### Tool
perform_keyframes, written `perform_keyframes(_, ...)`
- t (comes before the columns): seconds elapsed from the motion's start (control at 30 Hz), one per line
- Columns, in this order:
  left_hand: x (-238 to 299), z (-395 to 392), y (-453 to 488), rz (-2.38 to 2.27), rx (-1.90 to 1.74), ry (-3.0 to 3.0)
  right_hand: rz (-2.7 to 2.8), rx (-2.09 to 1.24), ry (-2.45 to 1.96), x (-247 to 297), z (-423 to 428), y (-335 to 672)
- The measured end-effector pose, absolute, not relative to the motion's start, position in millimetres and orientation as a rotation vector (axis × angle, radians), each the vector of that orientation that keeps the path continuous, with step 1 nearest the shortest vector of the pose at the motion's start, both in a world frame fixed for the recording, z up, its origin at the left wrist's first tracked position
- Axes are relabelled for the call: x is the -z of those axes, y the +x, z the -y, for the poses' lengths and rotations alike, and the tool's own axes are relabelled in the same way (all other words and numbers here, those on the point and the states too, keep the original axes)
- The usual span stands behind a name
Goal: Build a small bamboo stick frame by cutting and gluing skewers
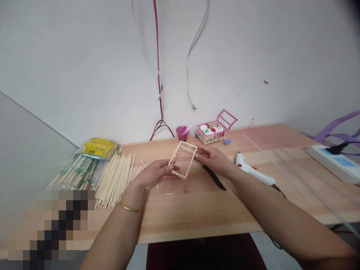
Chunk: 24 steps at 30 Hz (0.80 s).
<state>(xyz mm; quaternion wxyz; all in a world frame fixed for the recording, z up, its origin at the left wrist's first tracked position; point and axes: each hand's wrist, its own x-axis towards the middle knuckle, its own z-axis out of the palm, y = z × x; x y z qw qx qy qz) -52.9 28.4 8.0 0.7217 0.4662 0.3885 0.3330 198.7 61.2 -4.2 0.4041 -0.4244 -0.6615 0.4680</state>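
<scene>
Above the middle of the wooden table, a small rectangular frame of pale wooden sticks [190, 162] is held tilted between both hands. My left hand [159, 173] grips its lower left corner, thumb on top. At the upper right corner, the fingers of my right hand [211, 158] close on the frame. Short upright sticks line its left side. Just under my right hand lies a black-handled knife or similar dark blade [214, 177] on the tabletop. Small stick offcuts [169, 194] are scattered below my left hand.
Many loose sticks [115, 180] and wrapped chopstick packs [74, 168] lie left, with a yellow packet [99, 148]. Behind are a purple cup [182, 133] and a pink-trimmed stick cart [211, 137] holding bottle caps. Right are a glue gun [253, 170], clear glue sticks [277, 168] and a power strip [334, 161].
</scene>
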Motion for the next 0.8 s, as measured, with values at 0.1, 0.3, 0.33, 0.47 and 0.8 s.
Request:
perform_keyframes(0.1,-8.2,-25.9,-49.7,-0.801,-0.747,0.937,1.621,-1.204,-1.109,3.5,-60.8,197.0)
perform_keyframes(0.3,-2.9,-22.2,-38.5,-0.779,-0.689,0.928,1.571,-1.255,-1.118,0.9,-55.2,192.4)
perform_keyframes(0.33,-1.5,-22.0,-36.6,-0.779,-0.683,0.935,1.595,-1.241,-1.126,0.2,-53.8,191.4)
perform_keyframes(0.47,2.4,-22.9,-31.7,-0.803,-0.733,0.936,1.661,-1.178,-1.172,-1.9,-49.3,187.9)
perform_keyframes(0.8,1.0,-27.2,-33.3,-0.949,-0.854,0.941,1.706,-1.162,-1.123,0.9,-48.9,186.9)
